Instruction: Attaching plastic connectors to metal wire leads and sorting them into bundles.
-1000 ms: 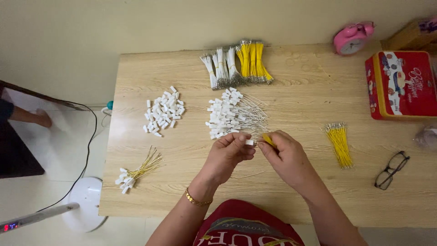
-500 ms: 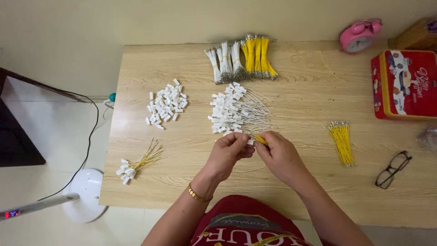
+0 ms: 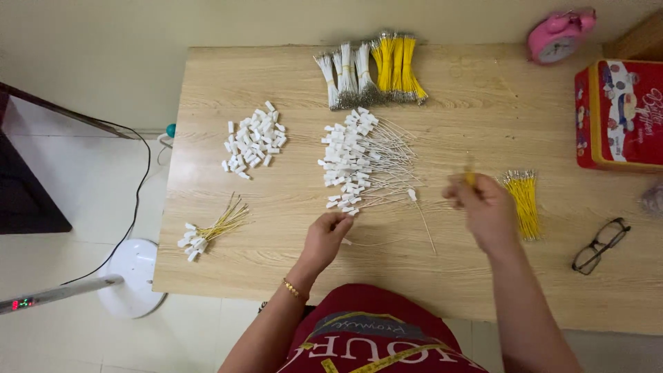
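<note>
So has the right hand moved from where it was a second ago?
Yes. The right hand has swung right, away from the left hand and toward the loose yellow wires, which lie where they were on the table.

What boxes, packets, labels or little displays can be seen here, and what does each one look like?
Tin box: right edge of the table, rectangular, red with gold trim and a printed picture lid.
Alarm clock: far right corner of the table, round, pink, pale dial.
Fan stand display: on the floor at left, a small red and green light on a grey pole.
No other packages or signs show.
</note>
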